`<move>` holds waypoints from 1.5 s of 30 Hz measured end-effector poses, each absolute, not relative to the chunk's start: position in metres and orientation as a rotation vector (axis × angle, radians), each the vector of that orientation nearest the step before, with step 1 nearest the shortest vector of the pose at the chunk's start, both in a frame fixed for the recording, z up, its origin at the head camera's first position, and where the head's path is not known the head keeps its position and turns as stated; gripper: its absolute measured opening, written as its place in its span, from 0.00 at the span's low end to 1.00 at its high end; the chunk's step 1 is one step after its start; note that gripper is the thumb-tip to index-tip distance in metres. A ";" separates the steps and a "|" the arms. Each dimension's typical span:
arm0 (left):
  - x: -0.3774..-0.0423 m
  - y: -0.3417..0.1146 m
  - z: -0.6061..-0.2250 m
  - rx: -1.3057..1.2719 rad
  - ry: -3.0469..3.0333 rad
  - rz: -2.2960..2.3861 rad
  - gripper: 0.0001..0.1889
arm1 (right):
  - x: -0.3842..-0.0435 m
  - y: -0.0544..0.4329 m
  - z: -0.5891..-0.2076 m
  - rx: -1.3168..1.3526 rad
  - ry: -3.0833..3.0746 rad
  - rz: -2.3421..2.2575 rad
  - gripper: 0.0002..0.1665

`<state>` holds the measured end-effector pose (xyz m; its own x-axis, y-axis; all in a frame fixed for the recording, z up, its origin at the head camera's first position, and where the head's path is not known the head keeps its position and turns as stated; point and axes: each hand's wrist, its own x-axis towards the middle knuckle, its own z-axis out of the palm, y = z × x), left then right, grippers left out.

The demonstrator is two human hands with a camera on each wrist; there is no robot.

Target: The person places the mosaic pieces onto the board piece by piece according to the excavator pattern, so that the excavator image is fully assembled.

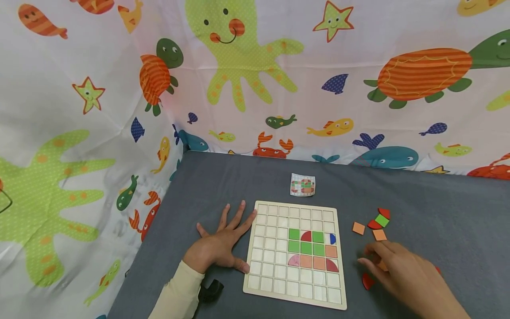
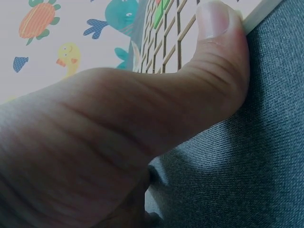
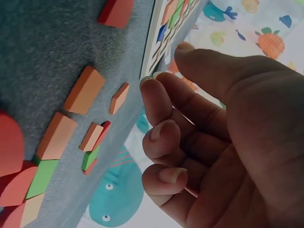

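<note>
A wooden grid board [image 1: 272, 254] lies on the grey cloth, with green squares [image 1: 306, 247], orange squares [image 1: 312, 262], red and pink curved pieces and a blue half-round piece [image 1: 332, 239] in its cells. My left hand [image 1: 219, 248] is spread at the board's left side; its thumb touches the edge, as the left wrist view also shows. Right of the board, my right hand [image 1: 402, 270] hovers over loose pieces, among them an orange square [image 3: 84, 90]. Its fingers [image 3: 159, 137] are loosely bent, the thumb stands apart, and nothing shows between them.
Beyond the board lies a small card [image 1: 303, 185] printed with a coloured grid pattern. Loose orange [image 1: 358, 228], red [image 1: 384, 213] and green [image 1: 382, 220] pieces lie to the right. A curtain [image 1: 239, 124] with sea animals hangs at the back and left.
</note>
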<state>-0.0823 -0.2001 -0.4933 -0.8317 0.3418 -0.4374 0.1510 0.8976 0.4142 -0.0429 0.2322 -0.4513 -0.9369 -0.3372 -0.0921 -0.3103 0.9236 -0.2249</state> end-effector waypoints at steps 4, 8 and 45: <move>-0.082 -0.200 -0.496 0.349 2.548 0.498 0.77 | -0.039 0.235 -0.455 -0.503 2.947 -0.308 0.20; -0.082 -0.200 -0.496 0.351 2.559 0.506 0.78 | -0.035 0.237 -0.458 -0.494 2.931 -0.312 0.20; -0.082 -0.202 -0.498 0.363 2.558 0.523 0.77 | -0.029 0.234 -0.465 -0.412 2.669 -0.322 0.23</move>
